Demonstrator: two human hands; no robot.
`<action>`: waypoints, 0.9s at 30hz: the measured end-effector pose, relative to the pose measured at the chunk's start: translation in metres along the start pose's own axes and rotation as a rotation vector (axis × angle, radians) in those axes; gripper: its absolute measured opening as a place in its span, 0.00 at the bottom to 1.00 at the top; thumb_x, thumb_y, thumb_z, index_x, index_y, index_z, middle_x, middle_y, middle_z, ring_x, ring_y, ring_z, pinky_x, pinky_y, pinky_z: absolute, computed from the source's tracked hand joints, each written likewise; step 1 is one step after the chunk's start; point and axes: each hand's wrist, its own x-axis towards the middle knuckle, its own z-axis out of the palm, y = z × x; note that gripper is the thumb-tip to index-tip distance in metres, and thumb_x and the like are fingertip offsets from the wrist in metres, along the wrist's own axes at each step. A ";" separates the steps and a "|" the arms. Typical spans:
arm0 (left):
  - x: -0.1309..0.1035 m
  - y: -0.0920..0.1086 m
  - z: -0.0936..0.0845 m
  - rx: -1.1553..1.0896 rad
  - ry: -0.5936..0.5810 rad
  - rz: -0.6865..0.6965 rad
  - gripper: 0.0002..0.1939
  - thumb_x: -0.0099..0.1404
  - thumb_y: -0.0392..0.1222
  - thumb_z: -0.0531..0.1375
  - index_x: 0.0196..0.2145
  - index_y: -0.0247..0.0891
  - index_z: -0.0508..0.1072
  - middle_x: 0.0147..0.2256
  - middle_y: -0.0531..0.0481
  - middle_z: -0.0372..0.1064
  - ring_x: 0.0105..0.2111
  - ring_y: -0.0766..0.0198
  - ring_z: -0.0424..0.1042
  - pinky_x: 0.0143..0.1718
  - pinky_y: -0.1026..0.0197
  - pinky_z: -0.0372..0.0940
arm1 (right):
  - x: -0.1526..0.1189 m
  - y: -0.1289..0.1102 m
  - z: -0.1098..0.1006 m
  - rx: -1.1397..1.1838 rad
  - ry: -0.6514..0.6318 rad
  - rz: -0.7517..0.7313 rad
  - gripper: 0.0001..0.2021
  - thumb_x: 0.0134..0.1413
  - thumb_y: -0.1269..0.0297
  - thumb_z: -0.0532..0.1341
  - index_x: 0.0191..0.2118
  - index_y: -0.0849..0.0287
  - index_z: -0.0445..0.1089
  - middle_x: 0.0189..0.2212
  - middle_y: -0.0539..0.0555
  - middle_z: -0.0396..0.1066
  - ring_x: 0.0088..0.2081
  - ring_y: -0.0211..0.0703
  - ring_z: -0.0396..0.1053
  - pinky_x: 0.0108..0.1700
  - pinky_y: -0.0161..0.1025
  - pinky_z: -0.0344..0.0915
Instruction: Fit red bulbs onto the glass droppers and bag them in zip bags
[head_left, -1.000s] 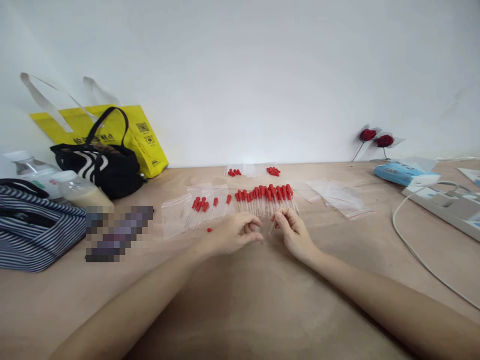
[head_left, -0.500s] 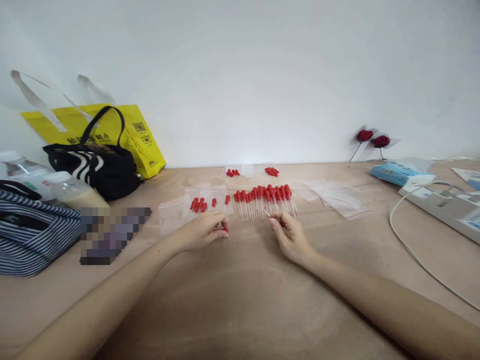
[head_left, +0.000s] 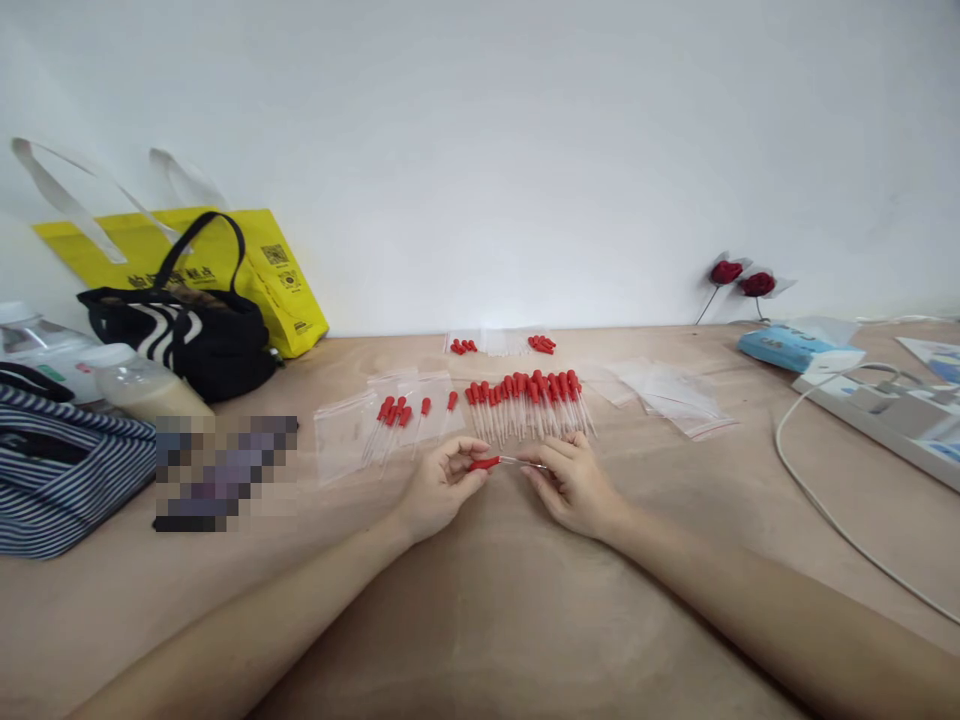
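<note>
Between thumb and fingers, my left hand [head_left: 448, 485] pinches a red rubber dropper bulb [head_left: 485, 463]. My right hand [head_left: 568, 482] is closed on a thin clear dropper tube [head_left: 517, 461], whose end meets the bulb's mouth; how far it goes in I cannot tell. Just beyond my hands lies a row of droppers with red bulbs [head_left: 534, 386], their pale tubes pointing toward me. To the left, several more droppers [head_left: 393, 411] rest on clear zip bags [head_left: 337, 440].
At the back lie loose red bulbs [head_left: 541, 344] and a clear bag [head_left: 502, 341]. Empty zip bags [head_left: 675, 395] are on the right, near a blue tissue pack [head_left: 795, 347] and a white cable [head_left: 795, 470]. Bags [head_left: 180, 340], a bottle [head_left: 146, 380] and a striped pouch [head_left: 75, 470] crowd the left.
My left hand has moved right with the red bulb, and my right hand has turned the tube level. Bulb and tube, apart before, now meet end to end.
</note>
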 end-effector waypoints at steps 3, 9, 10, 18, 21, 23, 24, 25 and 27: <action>0.000 -0.001 0.000 0.003 0.043 0.030 0.14 0.50 0.36 0.60 0.36 0.36 0.64 0.33 0.51 0.66 0.36 0.64 0.70 0.42 0.57 0.64 | 0.000 -0.001 0.000 -0.018 0.005 -0.002 0.08 0.54 0.70 0.52 0.38 0.59 0.66 0.25 0.50 0.68 0.27 0.37 0.63 0.35 0.38 0.49; -0.002 -0.003 0.000 0.008 0.063 0.084 0.13 0.50 0.36 0.60 0.35 0.36 0.64 0.32 0.51 0.65 0.36 0.65 0.69 0.43 0.57 0.64 | -0.001 -0.001 0.001 0.002 0.031 0.045 0.08 0.54 0.70 0.52 0.37 0.59 0.66 0.26 0.50 0.68 0.26 0.36 0.62 0.35 0.38 0.49; -0.002 -0.004 0.000 0.007 0.059 0.088 0.13 0.49 0.36 0.60 0.35 0.36 0.64 0.32 0.51 0.65 0.36 0.65 0.69 0.43 0.57 0.64 | -0.001 -0.001 0.001 0.001 0.029 0.040 0.08 0.53 0.70 0.52 0.37 0.59 0.66 0.26 0.50 0.68 0.26 0.36 0.62 0.35 0.38 0.49; -0.002 -0.005 0.002 0.192 0.060 0.179 0.11 0.55 0.40 0.57 0.37 0.38 0.71 0.43 0.46 0.64 0.44 0.61 0.66 0.46 0.56 0.64 | -0.001 -0.004 0.002 -0.009 0.010 -0.032 0.09 0.55 0.69 0.51 0.39 0.59 0.66 0.25 0.50 0.68 0.26 0.36 0.62 0.35 0.38 0.50; -0.003 -0.004 0.005 0.295 0.102 0.221 0.10 0.57 0.42 0.56 0.35 0.39 0.73 0.37 0.48 0.69 0.39 0.62 0.68 0.42 0.58 0.65 | -0.003 -0.007 0.004 -0.011 0.019 -0.070 0.09 0.55 0.69 0.50 0.38 0.59 0.66 0.24 0.50 0.67 0.25 0.36 0.61 0.36 0.38 0.51; -0.003 -0.003 0.006 0.325 0.120 0.232 0.09 0.58 0.43 0.55 0.34 0.39 0.74 0.33 0.49 0.71 0.34 0.63 0.69 0.38 0.60 0.66 | -0.003 -0.009 0.004 -0.004 0.021 -0.093 0.09 0.55 0.70 0.50 0.38 0.59 0.66 0.23 0.51 0.66 0.25 0.36 0.60 0.36 0.39 0.52; -0.004 -0.003 0.006 0.342 0.118 0.245 0.09 0.59 0.43 0.55 0.34 0.39 0.74 0.31 0.50 0.71 0.32 0.64 0.69 0.36 0.61 0.66 | -0.004 -0.010 0.004 -0.001 0.016 -0.101 0.09 0.55 0.70 0.50 0.38 0.59 0.66 0.24 0.51 0.67 0.25 0.36 0.60 0.36 0.39 0.52; -0.004 -0.002 0.006 0.362 0.105 0.261 0.09 0.59 0.43 0.55 0.34 0.39 0.74 0.30 0.50 0.71 0.31 0.64 0.69 0.35 0.62 0.66 | -0.004 -0.011 0.003 -0.003 0.011 -0.109 0.09 0.55 0.70 0.50 0.38 0.59 0.66 0.24 0.51 0.67 0.25 0.37 0.60 0.36 0.39 0.52; -0.006 -0.001 0.005 0.403 0.073 0.300 0.10 0.60 0.42 0.54 0.33 0.39 0.74 0.29 0.51 0.70 0.30 0.65 0.68 0.33 0.64 0.64 | -0.004 -0.012 0.002 -0.024 0.003 -0.132 0.10 0.55 0.70 0.50 0.39 0.60 0.66 0.24 0.51 0.67 0.25 0.37 0.59 0.35 0.39 0.51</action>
